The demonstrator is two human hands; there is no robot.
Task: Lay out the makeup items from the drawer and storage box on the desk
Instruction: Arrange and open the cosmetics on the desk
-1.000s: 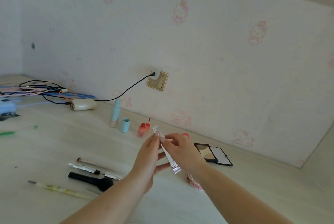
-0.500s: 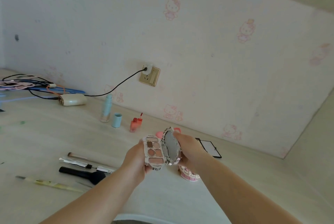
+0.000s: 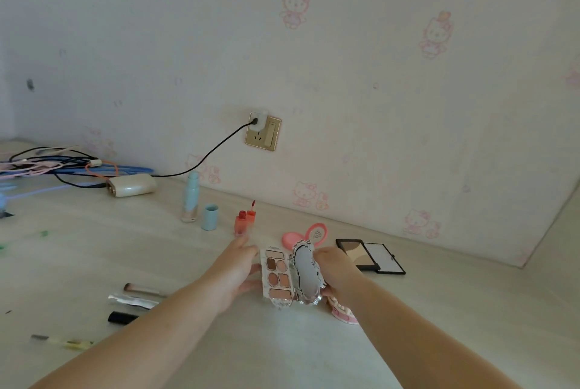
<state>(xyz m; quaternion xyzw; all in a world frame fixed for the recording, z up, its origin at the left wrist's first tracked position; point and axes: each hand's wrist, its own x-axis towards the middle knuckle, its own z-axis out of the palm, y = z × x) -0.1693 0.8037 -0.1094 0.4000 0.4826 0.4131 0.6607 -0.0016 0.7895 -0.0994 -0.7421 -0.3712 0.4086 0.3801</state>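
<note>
1. My left hand [image 3: 233,275] is at the pan side of the open eyeshadow palette [image 3: 277,275]; its fingers are fairly straight and loosely together, the thumb above the top edge and the fingertips at the left edge. I cannot tell how firmly they hold it.
2. My right hand [image 3: 337,274] curls round the back of the palette's mirrored lid [image 3: 306,275], fingers wrapped behind it and hidden from me.
3. The palette stands opened like a book low over the desk [image 3: 455,310], brown and pink pans on the left, the mirror on the right; whether its lower edge touches the surface I cannot tell.
4. Just behind it lies a pink round compact [image 3: 309,234], open, and to the right of that a black palette [image 3: 370,255], open flat.
5. Under my right wrist a pink-and-white item [image 3: 343,315] shows partly.
6. Further back stand a red lip gloss [image 3: 244,221], a blue cap [image 3: 209,216] and a blue bottle [image 3: 190,197].
7. To the left lie the brushes [image 3: 135,297], side by side.
8. By the wall, a white charger [image 3: 131,185] sits beside tangled cables [image 3: 53,165], a black lead running up to the wall socket [image 3: 263,135].
</note>
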